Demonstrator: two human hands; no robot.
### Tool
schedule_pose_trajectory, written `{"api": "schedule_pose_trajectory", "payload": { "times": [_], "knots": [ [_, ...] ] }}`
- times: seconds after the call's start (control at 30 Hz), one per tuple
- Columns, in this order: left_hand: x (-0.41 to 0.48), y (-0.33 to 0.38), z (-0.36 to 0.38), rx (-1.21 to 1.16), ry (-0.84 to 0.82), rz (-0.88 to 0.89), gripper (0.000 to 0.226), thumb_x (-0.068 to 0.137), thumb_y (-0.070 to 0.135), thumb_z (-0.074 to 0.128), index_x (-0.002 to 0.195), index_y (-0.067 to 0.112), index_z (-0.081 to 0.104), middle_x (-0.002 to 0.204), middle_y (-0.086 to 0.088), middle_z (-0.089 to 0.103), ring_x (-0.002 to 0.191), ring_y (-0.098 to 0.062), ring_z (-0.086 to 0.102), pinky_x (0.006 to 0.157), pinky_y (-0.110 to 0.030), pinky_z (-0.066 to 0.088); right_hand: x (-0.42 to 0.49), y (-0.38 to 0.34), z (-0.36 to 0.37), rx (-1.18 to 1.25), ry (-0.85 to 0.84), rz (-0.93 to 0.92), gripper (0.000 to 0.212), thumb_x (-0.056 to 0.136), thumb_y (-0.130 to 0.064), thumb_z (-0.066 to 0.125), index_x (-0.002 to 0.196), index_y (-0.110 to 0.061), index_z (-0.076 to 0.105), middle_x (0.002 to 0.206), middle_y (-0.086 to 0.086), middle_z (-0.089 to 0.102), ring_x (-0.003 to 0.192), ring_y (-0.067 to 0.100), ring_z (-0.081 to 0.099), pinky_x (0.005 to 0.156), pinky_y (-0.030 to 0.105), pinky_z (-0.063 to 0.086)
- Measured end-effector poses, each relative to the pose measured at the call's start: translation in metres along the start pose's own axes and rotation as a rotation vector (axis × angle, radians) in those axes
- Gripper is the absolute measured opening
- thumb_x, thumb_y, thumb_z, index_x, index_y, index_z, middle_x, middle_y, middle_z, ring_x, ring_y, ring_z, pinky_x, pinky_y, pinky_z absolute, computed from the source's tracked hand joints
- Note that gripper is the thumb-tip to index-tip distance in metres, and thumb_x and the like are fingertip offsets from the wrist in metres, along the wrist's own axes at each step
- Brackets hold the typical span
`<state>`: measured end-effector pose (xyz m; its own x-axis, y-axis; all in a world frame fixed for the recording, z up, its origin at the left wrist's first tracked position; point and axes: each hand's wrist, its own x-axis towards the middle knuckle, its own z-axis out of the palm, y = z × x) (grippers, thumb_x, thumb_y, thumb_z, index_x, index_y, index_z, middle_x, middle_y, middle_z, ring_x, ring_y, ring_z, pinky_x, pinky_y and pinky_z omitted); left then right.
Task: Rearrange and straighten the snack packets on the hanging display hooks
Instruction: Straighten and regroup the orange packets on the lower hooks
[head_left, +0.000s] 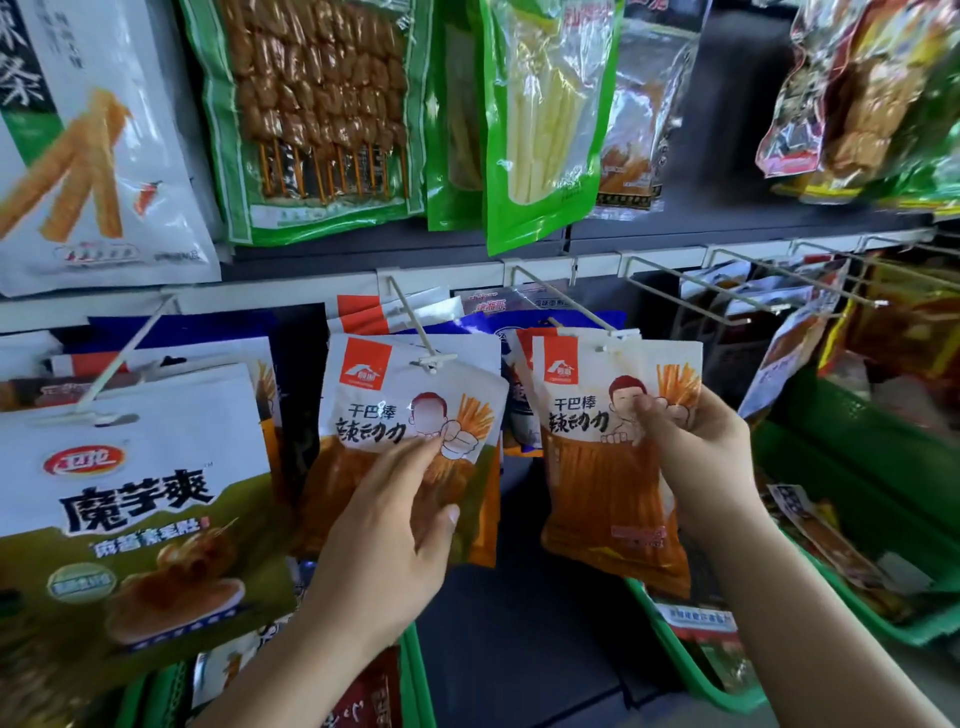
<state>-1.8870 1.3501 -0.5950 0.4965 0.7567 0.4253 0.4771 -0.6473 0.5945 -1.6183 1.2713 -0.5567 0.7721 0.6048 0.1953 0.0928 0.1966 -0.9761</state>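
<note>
Two matching white-and-orange snack packets hang side by side on wire hooks. The left packet (395, 405) hangs tilted on its hook (415, 332); my left hand (395, 525) holds its lower part, fingers on the front and thumb at the right edge. The right packet (597, 457) hangs on the neighbouring hook (571, 306); my right hand (696, 447) grips its right edge, thumb on the front over the printed figure. More of the same packets hang behind each front one.
A large white-and-olive packet (130, 499) hangs at the left on its own hook. Green-edged packets (322, 114) hang on the row above. Bare wire hooks (727, 291) stick out at the right. Green baskets (883, 519) with loose packets stand below right.
</note>
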Motion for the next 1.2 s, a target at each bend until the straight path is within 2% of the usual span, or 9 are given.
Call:
{"api": "schedule_pose_trajectory", "payload": {
  "times": [0.13,0.23,0.37,0.5,0.63,0.87,1.0,1.1,1.2],
  "knots": [
    [-0.002,0.006,0.001,-0.047,-0.002,0.008,0.062,0.098,0.032,0.065,0.154,0.034,0.039,0.155,0.025,0.038,0.145,0.006,0.032,0.116,-0.019,0.030,-0.007,-0.009,-0.005,-0.035,0.019,-0.035,0.010,0.095,-0.007,0.071,0.096,-0.015,0.075,0.089,0.009,0.081,0.086,0.027,0.080,0.074,0.042,0.067],
    [-0.006,0.010,0.000,-0.048,-0.001,0.010,0.060,0.098,0.031,0.065,0.153,0.036,0.041,0.154,0.025,0.040,0.144,0.006,0.033,0.114,-0.017,0.029,-0.010,-0.010,-0.005,0.030,-0.006,0.037,0.013,0.095,-0.010,0.073,0.109,-0.009,0.074,0.101,0.018,0.080,0.094,0.035,0.079,0.083,0.051,0.065],
    [-0.008,0.011,-0.002,-0.040,-0.019,0.008,0.057,0.098,0.030,0.064,0.151,0.037,0.043,0.149,0.030,0.040,0.136,0.021,0.030,0.106,-0.001,0.020,-0.015,-0.007,0.002,0.041,-0.030,0.050,0.016,0.098,-0.009,0.070,0.114,-0.005,0.072,0.097,0.013,0.081,0.084,0.024,0.081,0.064,0.032,0.066],
    [-0.010,0.008,-0.003,-0.038,-0.032,-0.002,0.054,0.098,0.030,0.065,0.149,0.033,0.048,0.146,0.031,0.041,0.133,0.020,0.032,0.105,0.002,0.019,-0.013,0.003,0.004,-0.027,0.045,0.044,0.011,0.100,-0.010,0.067,0.108,-0.006,0.074,0.088,0.004,0.082,0.083,0.022,0.081,0.063,0.031,0.065],
    [-0.011,0.007,-0.005,-0.050,-0.027,-0.010,0.053,0.098,0.029,0.066,0.148,0.031,0.050,0.144,0.028,0.044,0.136,0.007,0.041,0.116,-0.022,0.038,-0.011,0.007,0.001,-0.057,0.121,0.052,0.012,0.100,-0.013,0.068,0.092,-0.018,0.077,0.090,0.010,0.081,0.089,0.031,0.079,0.082,0.052,0.065],
    [-0.010,0.010,-0.007,-0.062,-0.040,-0.024,0.053,0.097,0.031,0.066,0.148,0.031,0.051,0.148,0.022,0.046,0.138,-0.001,0.044,0.116,-0.035,0.043,-0.016,0.001,-0.003,-0.003,0.137,0.075,0.010,0.095,-0.011,0.070,0.090,-0.015,0.076,0.079,0.000,0.081,0.079,0.026,0.080,0.080,0.048,0.065],
    [-0.012,0.013,-0.008,-0.182,-0.037,-0.059,0.044,0.095,0.034,0.068,0.138,0.027,0.062,0.131,0.018,0.063,0.122,0.005,0.058,0.101,-0.024,0.054,-0.035,-0.020,-0.005,0.067,0.038,0.142,0.015,0.083,0.004,0.072,0.090,-0.008,0.077,0.083,0.012,0.082,0.079,0.038,0.080,0.075,0.053,0.066],
    [-0.018,0.024,-0.011,-0.410,-0.100,-0.163,0.038,0.093,0.036,0.070,0.130,0.026,0.067,0.117,0.017,0.071,0.107,0.006,0.067,0.085,-0.014,0.056,-0.051,-0.029,-0.003,0.177,-0.069,0.273,0.025,0.081,0.009,0.068,0.101,-0.003,0.076,0.096,0.021,0.081,0.087,0.043,0.079,0.084,0.059,0.062],
    [-0.026,0.038,-0.016,-0.660,-0.191,-0.271,0.027,0.094,0.030,0.071,0.120,0.024,0.073,0.111,0.012,0.078,0.104,0.000,0.072,0.087,-0.020,0.058,-0.070,-0.028,0.006,0.291,-0.311,0.438,0.034,0.092,-0.002,0.067,0.125,-0.004,0.070,0.117,0.020,0.078,0.106,0.041,0.076,0.097,0.056,0.057]
  ]
}}
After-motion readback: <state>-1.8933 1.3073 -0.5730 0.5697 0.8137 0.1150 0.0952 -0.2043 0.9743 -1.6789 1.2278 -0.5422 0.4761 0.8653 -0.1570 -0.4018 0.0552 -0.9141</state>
